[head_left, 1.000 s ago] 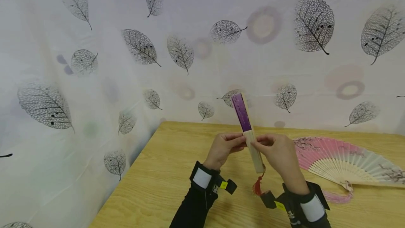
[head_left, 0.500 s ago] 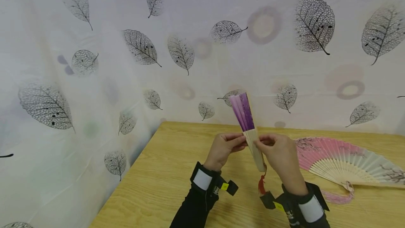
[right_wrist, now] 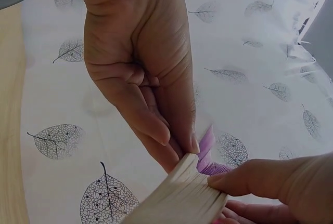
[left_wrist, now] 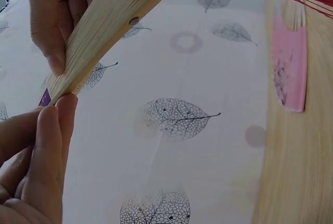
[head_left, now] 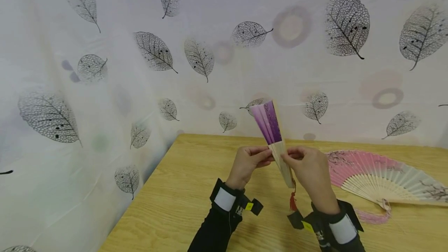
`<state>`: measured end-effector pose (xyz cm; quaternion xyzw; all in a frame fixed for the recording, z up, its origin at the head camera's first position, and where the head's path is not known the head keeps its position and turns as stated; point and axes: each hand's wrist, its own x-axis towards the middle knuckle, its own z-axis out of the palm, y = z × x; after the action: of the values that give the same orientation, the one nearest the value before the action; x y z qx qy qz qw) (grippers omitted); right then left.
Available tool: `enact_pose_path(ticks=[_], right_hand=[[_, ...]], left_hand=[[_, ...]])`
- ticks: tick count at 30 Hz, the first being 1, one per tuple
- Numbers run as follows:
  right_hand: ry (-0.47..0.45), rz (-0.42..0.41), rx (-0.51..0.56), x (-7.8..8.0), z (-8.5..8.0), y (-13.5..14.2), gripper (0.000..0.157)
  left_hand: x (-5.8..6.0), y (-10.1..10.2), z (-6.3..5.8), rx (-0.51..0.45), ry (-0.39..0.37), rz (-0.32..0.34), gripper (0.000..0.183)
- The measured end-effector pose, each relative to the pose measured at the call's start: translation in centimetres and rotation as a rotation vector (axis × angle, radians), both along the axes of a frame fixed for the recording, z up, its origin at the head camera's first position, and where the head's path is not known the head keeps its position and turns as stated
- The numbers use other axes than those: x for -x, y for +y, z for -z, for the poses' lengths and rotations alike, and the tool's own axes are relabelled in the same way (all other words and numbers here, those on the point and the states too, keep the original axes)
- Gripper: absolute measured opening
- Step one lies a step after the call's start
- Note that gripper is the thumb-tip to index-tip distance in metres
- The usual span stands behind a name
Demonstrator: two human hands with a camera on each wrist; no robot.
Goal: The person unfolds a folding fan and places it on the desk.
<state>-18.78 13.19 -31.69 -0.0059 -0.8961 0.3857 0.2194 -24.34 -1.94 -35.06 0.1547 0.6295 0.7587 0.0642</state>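
With fingers closed, our left hand and right hand pinch the purple fan, seemingly short of the bench's far edge; we should spread its ribs evenly.

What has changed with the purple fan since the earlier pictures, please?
The purple fan has opened slightly, its folds spreading toward the left; its red tassel has swung a little right. Nothing was let go: the left hand and right hand still pinch it. The pink fan stays spread on the table.

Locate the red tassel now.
In the head view, the red tassel hangs right of centre from the foot of the purple folding fan, near the right hand.
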Motion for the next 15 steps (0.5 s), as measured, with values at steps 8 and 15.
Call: enact_pose_path(ticks=[8, 15], right_hand=[[0.039, 0.029, -0.022, 0.32, 0.25, 0.06, 0.027], [0.060, 0.029, -0.033, 0.46, 0.41, 0.17, 0.026]], left_hand=[[-0.16, 0.14, -0.05, 0.017, 0.016, -0.022, 0.029], [-0.08, 0.30, 0.02, 0.020, 0.003, -0.035, 0.028]])
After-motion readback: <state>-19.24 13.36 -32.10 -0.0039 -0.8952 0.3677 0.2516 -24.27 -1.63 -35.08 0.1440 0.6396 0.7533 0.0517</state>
